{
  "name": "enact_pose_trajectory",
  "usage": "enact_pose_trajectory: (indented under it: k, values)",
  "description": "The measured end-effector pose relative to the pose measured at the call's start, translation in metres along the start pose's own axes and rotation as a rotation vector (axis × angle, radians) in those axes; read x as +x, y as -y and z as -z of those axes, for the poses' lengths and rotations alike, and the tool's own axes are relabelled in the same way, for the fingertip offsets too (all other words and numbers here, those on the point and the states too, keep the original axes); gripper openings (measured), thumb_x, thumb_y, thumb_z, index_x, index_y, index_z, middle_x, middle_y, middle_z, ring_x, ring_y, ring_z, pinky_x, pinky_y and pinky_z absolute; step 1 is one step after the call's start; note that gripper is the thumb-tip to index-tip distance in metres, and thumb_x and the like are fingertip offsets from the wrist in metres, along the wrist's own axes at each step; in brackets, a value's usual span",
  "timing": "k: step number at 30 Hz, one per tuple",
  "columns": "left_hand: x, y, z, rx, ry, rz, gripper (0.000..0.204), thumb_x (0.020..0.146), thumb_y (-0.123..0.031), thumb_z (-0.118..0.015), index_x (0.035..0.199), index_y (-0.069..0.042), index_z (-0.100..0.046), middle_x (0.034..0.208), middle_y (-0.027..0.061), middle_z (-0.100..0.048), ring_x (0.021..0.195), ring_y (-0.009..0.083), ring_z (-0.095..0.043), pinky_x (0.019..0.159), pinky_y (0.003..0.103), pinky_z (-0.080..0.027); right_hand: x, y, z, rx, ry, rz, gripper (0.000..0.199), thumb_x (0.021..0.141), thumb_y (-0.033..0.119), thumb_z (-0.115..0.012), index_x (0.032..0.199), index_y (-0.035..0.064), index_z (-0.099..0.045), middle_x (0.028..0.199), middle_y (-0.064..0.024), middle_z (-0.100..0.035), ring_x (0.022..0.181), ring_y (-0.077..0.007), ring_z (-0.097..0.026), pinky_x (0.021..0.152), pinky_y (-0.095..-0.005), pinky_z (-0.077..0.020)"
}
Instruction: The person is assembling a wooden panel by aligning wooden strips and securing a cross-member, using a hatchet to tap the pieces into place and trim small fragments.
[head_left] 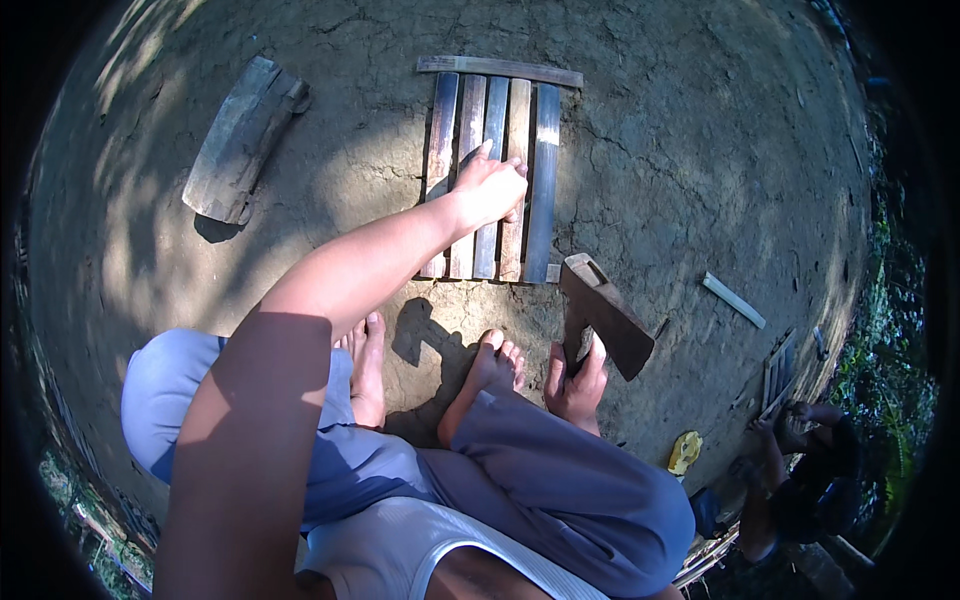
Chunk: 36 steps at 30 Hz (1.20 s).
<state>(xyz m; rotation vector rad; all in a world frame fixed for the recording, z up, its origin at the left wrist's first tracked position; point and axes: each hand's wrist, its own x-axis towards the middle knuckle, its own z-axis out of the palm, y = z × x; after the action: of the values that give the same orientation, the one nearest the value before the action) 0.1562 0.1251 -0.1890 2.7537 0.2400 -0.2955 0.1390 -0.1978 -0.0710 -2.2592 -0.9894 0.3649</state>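
Note:
Five bamboo slats [545, 150] lie side by side on the ground before me, with a crosspiece [500, 68] along their far ends and the end of another strip [553, 272] showing at the near right. My left hand [490, 190] reaches over the middle of the row. Its fingers are bent and close around the light brown slat [512, 250], second from the right; part of this grip is hidden. Nearer to me, my right hand [578, 390] is closed on the handle of a hatchet [615, 320]. The hatchet is held off the ground, its broad dark blade pointing right.
A split piece of wood [240, 145] lies at the far left. To the right are a pale strip [734, 300] and a yellow object [685, 453]. Another person [800, 480] crouches at the lower right beside more slats [778, 375]. My bare feet [490, 375] stand close to the row.

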Motion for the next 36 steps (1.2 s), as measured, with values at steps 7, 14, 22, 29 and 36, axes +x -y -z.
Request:
enact_pose_trajectory:
  k: [7, 14, 22, 29, 36]
  values:
    - [0.002, -0.002, -0.008, -0.006, 0.136, 0.040, 0.053, 0.083, -0.031, -0.075, 0.130, -0.008, -0.068, 0.149, 0.0152, -0.058, 0.117, 0.0233, -0.070, 0.124, 0.055, -0.019, -0.014, -0.031, -0.027, -0.116, 0.263, -0.148, 0.059, 0.096, 0.018, -0.067, 0.147, 0.0039, -0.041, 0.093, -0.0317, -0.070, 0.083, -0.0503, -0.070, 0.069, -0.0559, -0.0558]
    - [0.017, -0.006, -0.015, -0.054, 0.253, 0.051, 0.051, 0.095, -0.041, -0.057, 0.138, -0.014, -0.060, 0.161, 0.0062, -0.044, 0.153, 0.0140, -0.033, 0.127, 0.055, -0.005, -0.018, -0.035, -0.017, -0.054, 0.200, -0.113, 0.052, 0.093, 0.013, -0.070, 0.138, -0.0013, -0.048, 0.097, -0.0295, -0.069, 0.079, -0.0503, -0.068, 0.068, -0.0497, -0.0549]
    - [0.007, 0.000, -0.017, 0.034, 0.233, 0.047, 0.063, 0.092, -0.049, -0.062, 0.145, -0.016, -0.054, 0.162, 0.0041, -0.044, 0.149, 0.0166, -0.041, 0.127, 0.057, -0.012, -0.010, -0.025, -0.023, -0.308, 0.324, -0.171, 0.058, 0.098, 0.026, -0.065, 0.147, 0.0055, -0.041, 0.090, -0.0278, -0.070, 0.075, -0.0472, -0.070, 0.064, -0.0559, -0.0551]
    - [0.009, -0.011, 0.019, 0.134, 0.284, -0.007, 0.073, 0.086, -0.058, -0.068, 0.147, -0.019, -0.057, 0.162, 0.0041, -0.044, 0.150, 0.0159, -0.039, 0.127, 0.056, -0.013, 0.002, -0.030, -0.022, -0.365, 0.400, -0.187, 0.056, 0.099, 0.030, -0.063, 0.147, 0.0083, -0.043, 0.093, -0.0267, -0.071, 0.076, -0.0464, -0.071, 0.065, -0.0554, -0.0564]
    - [-0.007, 0.000, 0.018, 0.122, 0.102, -0.051, 0.075, 0.088, -0.055, -0.067, 0.147, -0.010, -0.056, 0.160, 0.0059, -0.046, 0.151, 0.0183, -0.038, 0.125, 0.058, -0.022, -0.068, -0.049, 0.007, -0.157, 0.386, -0.393, 0.056, 0.094, 0.043, -0.071, 0.136, 0.0119, -0.052, 0.081, -0.0222, -0.071, 0.076, -0.0442, -0.071, 0.068, -0.0534, -0.0552]
